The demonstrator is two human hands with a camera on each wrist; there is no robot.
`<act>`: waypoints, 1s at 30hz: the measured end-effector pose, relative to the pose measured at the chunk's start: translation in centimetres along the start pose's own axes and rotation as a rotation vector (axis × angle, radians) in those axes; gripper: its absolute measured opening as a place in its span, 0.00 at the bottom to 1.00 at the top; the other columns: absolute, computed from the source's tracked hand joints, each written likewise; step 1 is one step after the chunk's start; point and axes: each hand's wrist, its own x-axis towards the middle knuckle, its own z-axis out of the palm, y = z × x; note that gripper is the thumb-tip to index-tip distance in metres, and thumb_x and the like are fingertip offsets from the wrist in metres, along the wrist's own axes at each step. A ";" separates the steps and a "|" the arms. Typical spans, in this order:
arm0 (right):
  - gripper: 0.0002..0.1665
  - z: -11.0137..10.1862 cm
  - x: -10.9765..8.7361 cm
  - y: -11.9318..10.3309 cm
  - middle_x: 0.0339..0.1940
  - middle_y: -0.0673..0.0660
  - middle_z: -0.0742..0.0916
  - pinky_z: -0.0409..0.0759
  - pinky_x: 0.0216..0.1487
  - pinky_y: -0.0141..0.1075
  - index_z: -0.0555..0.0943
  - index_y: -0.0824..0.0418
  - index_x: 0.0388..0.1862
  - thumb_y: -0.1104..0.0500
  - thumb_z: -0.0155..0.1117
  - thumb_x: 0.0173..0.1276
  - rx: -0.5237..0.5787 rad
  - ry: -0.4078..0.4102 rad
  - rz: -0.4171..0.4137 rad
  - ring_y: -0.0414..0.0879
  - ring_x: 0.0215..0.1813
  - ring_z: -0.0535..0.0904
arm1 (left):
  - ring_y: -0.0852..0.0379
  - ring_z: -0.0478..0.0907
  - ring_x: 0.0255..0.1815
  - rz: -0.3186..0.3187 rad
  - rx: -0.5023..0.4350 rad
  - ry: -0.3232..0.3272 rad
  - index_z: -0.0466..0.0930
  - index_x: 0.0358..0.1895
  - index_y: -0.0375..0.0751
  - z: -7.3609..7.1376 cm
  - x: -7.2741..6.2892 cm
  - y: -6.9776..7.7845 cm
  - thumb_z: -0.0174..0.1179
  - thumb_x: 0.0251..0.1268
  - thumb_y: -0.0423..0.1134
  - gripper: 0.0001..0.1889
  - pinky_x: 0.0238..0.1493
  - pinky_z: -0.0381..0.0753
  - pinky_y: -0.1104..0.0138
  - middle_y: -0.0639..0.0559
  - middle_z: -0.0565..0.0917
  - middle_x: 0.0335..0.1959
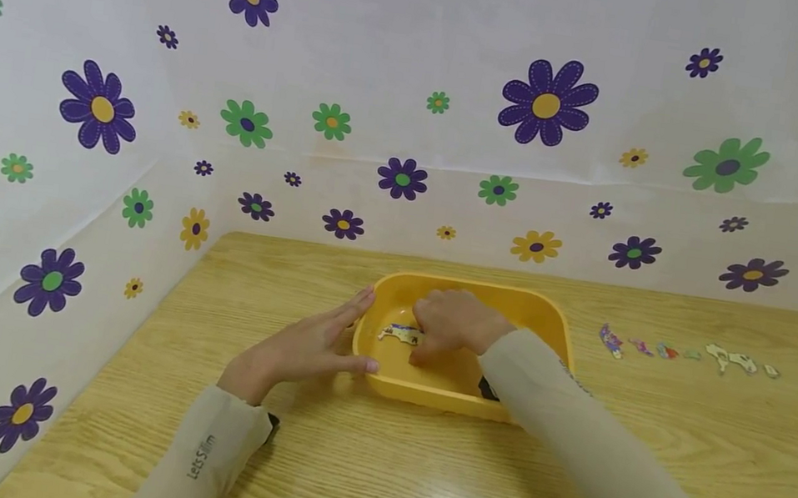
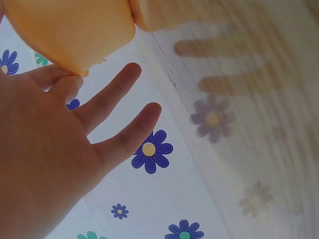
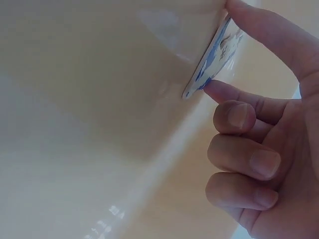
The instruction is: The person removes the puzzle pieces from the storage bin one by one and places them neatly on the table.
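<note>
A yellow plastic tub (image 1: 443, 400) stands on the wooden table. My left hand (image 1: 306, 346) rests against its left end, thumb and fingers spread, the thumb over the rim; in the left wrist view two straight fingers (image 2: 127, 139) stand off the tub. Inside the tub is my right hand (image 1: 460, 324), reaching down to the floor of it. Its thumb and index finger pinch a flat, irregular cut-out piece (image 3: 212, 59) with a blue and white print, seen edge-on near the tub floor. The other fingers curl into the palm.
To the right of the tub, several small printed cut-out pieces (image 1: 733, 359) lie in a row on the table (image 1: 371, 464). A white cloth (image 1: 395, 47) with flower prints hangs behind and along the left side. The right forearm crosses the tub's right rim.
</note>
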 end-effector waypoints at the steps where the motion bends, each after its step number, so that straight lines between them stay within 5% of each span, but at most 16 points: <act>1: 0.24 0.0 0.1 0.0 0.22 0.48 0.73 0.64 0.23 0.31 0.72 0.55 0.25 0.42 0.74 0.60 0.013 0.002 0.001 0.40 0.24 0.66 | 0.47 0.44 0.82 0.000 -0.001 0.001 0.39 0.84 0.53 0.0 0.0 0.0 0.61 0.62 0.71 0.56 0.78 0.49 0.45 0.62 0.38 0.83; 8: 0.26 -0.3 -0.1 0.2 0.17 0.47 0.68 0.58 0.21 0.31 0.66 0.53 0.18 0.48 0.76 0.56 0.142 0.001 0.022 0.39 0.21 0.61 | 0.46 0.45 0.82 0.008 0.008 0.008 0.40 0.84 0.53 0.0 -0.1 0.1 0.60 0.64 0.69 0.54 0.77 0.50 0.44 0.60 0.39 0.83; 15: 0.27 -1.0 -0.7 1.2 0.17 0.46 0.66 0.55 0.21 0.31 0.65 0.53 0.16 0.48 0.75 0.57 0.147 0.038 -0.002 0.39 0.21 0.60 | 0.44 0.46 0.82 0.016 0.009 0.008 0.41 0.84 0.53 -0.1 -0.1 0.1 0.61 0.64 0.68 0.54 0.77 0.50 0.43 0.56 0.40 0.84; 20: 0.20 -2.0 -1.7 1.9 0.23 0.48 0.75 0.64 0.24 0.31 0.77 0.59 0.27 0.46 0.74 0.58 0.140 0.064 -0.002 0.41 0.26 0.68 | 0.44 0.46 0.82 0.024 0.011 0.006 0.41 0.84 0.51 -0.1 0.0 0.1 0.61 0.64 0.68 0.54 0.77 0.50 0.44 0.56 0.40 0.84; 30: 0.29 -3.4 -3.6 3.4 0.38 0.55 0.85 0.80 0.42 0.41 0.83 0.66 0.44 0.42 0.75 0.60 0.174 0.146 0.007 0.49 0.40 0.77 | 0.44 0.46 0.82 0.025 0.025 0.015 0.41 0.84 0.51 0.1 0.1 0.0 0.61 0.64 0.68 0.54 0.77 0.51 0.44 0.55 0.41 0.84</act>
